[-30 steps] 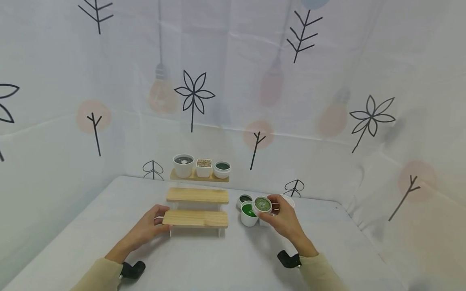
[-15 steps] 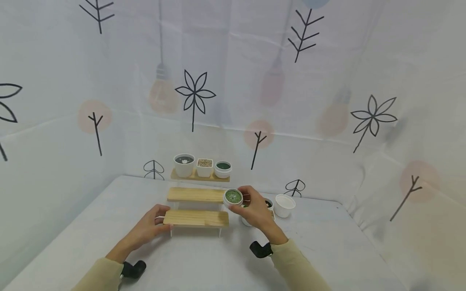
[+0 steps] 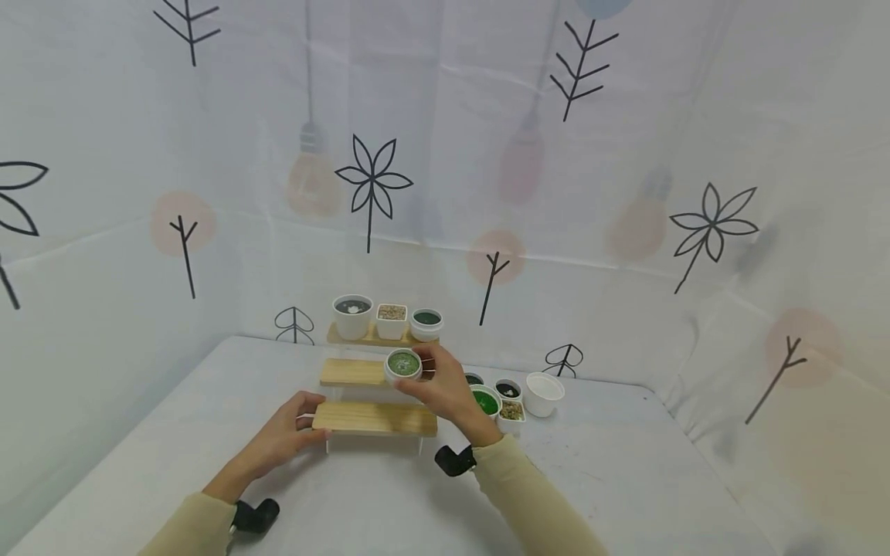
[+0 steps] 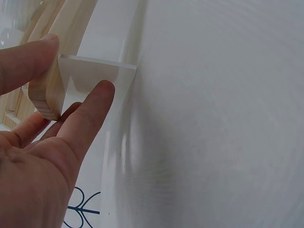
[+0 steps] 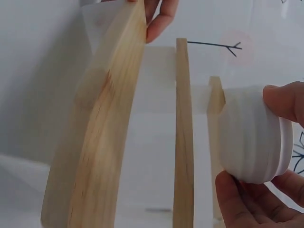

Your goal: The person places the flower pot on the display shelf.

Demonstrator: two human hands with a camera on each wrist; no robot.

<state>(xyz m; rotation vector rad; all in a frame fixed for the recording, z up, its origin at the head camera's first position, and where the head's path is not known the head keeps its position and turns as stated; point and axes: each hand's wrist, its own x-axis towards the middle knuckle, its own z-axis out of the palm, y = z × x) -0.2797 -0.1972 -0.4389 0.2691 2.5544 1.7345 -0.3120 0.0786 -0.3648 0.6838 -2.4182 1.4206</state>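
Pot (image 3: 403, 364), white and round with a pale-flecked green filling, in the right hand (image 3: 446, 390), thumb and fingers curled round its side and parted just enough to span it. Held in front of the middle shelf (image 3: 350, 372), right of its centre, filling in plain sight from the head view; contact with the wood impossible to tell. Left hand (image 3: 281, 432) at the left end of the front shelf (image 3: 375, 418), fingers bent about the board and gripping it, one tip on the wood, another digit stretched out by the white leg (image 4: 92, 71). Farther back and higher, the back shelf (image 3: 335, 337) with a row of three: grey-filled tub (image 3: 352, 320) at left, square planter (image 3: 391, 326) with grainy filling in the middle, dark green bowl (image 3: 426, 330) at right. On the table (image 3: 626, 471), right of the shelves, a close group: green cup (image 3: 488, 401), partly behind the right wrist, dark cup (image 3: 473, 379) behind it, black-filled cup (image 3: 508, 389), square cup (image 3: 511, 412) in front of that, and white cup (image 3: 544, 394) at the far right
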